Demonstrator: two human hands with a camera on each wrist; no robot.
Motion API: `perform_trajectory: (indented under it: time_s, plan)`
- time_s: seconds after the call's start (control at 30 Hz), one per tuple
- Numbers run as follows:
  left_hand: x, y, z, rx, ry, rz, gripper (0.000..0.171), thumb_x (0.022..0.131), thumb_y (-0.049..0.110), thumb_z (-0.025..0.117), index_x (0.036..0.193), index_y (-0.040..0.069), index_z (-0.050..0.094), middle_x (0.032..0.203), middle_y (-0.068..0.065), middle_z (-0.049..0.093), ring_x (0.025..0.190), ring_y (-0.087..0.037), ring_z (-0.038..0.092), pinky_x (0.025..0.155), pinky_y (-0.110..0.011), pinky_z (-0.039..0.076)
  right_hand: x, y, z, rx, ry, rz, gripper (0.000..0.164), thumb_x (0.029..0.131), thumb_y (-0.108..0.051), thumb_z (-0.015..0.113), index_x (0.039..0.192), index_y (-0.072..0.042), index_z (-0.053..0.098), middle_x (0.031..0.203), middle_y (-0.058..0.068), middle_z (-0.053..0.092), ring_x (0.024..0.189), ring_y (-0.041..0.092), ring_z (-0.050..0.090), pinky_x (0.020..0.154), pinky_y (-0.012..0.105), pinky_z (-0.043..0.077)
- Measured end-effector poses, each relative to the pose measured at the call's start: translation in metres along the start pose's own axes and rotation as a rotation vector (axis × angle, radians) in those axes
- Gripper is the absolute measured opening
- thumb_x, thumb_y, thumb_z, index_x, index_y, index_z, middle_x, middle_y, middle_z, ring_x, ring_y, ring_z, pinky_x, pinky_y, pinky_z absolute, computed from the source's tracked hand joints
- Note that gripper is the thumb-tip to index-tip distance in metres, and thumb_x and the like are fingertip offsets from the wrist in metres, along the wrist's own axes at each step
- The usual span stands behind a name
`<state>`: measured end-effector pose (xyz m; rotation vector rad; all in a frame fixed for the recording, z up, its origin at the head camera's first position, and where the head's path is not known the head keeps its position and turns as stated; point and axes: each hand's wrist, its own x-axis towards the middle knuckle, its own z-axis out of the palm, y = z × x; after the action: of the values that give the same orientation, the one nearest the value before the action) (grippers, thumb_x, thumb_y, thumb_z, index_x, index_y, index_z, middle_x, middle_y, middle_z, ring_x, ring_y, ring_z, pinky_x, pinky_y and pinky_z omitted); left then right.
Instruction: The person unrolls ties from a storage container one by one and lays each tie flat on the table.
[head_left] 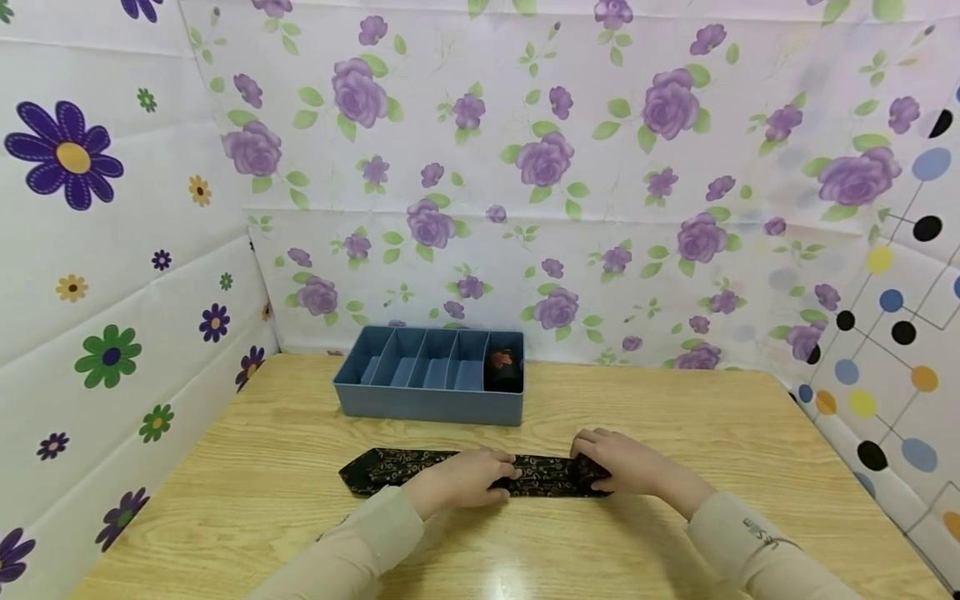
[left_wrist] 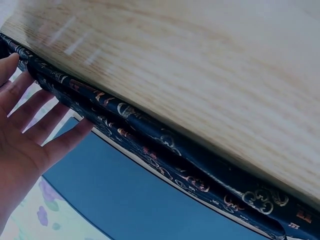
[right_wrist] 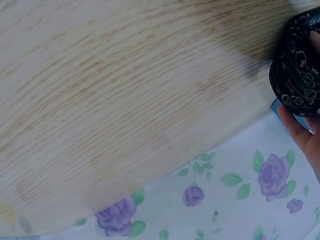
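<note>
A dark patterned necktie (head_left: 543,475) lies lengthwise across the wooden table, its pointed end toward the left. Its right end is coiled into a thick roll (right_wrist: 295,70). My right hand (head_left: 626,462) grips that roll, thumb on the near side and fingers over the far side. Midway along the tie, my left hand (head_left: 468,479) rests on the flat fabric. In the left wrist view the fingers of the left hand (left_wrist: 30,135) are spread and nearly straight, fingertips at the tie's edge.
Behind the tie stands a blue divided box (head_left: 431,407) with several compartments. The rightmost one holds a dark rolled item (head_left: 504,367) with an orange-red motif. Flowered cloth (head_left: 540,250) hangs behind the table's back edge, with patterned cloths at both sides.
</note>
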<state>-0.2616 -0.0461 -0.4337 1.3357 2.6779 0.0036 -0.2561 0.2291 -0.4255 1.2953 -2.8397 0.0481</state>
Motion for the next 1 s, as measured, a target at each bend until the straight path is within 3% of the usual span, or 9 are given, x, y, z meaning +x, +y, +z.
perform_trajectory:
  time_s: [0.23,0.43,0.73,1.0]
  plan:
    - [0.0,0.0,0.001,0.004,-0.001,-0.001,0.041,0.094,0.033,0.057,0.132,0.018,0.056,0.139,-0.004,0.051,0.129,-0.017,0.048,0.108,-0.03,0.039,-0.004,0.003,0.002,-0.004,0.013,-0.017,0.047,0.075,-0.016,0.079,0.117,-0.008,0.061,0.108,0.007,0.055,0.093,0.023,0.057,0.076,0.032,0.053]
    - [-0.002,0.0,0.0,0.0,-0.003,0.0,0.042,0.094,0.032,0.058,0.133,0.017,0.056,0.14,-0.004,0.051,0.129,-0.017,0.048,0.108,-0.03,0.039,-0.005,0.004,0.001,0.008,0.003,-0.004,0.044,0.075,-0.014,0.079,0.113,-0.007,0.06,0.118,0.012,0.056,0.103,0.029,0.058,0.083,0.037,0.053]
    - [-0.002,0.001,0.0,0.006,-0.003,-0.003,0.043,0.094,0.033,0.057,0.134,0.018,0.055,0.142,-0.004,0.049,0.131,-0.017,0.046,0.11,-0.031,0.038,-0.009,0.005,0.001,-0.024,0.029,-0.029,0.045,0.076,-0.013,0.079,0.116,-0.004,0.059,0.11,0.009,0.056,0.095,0.025,0.058,0.076,0.032,0.054]
    - [-0.002,-0.001,0.002,-0.002,-0.006,-0.003,0.043,0.094,0.032,0.057,0.135,0.018,0.054,0.143,-0.004,0.048,0.132,-0.017,0.045,0.11,-0.032,0.037,-0.011,0.007,0.002,0.027,-0.03,0.042,0.039,0.077,-0.012,0.077,0.111,-0.009,0.06,0.116,0.01,0.054,0.097,0.026,0.058,0.077,0.035,0.053]
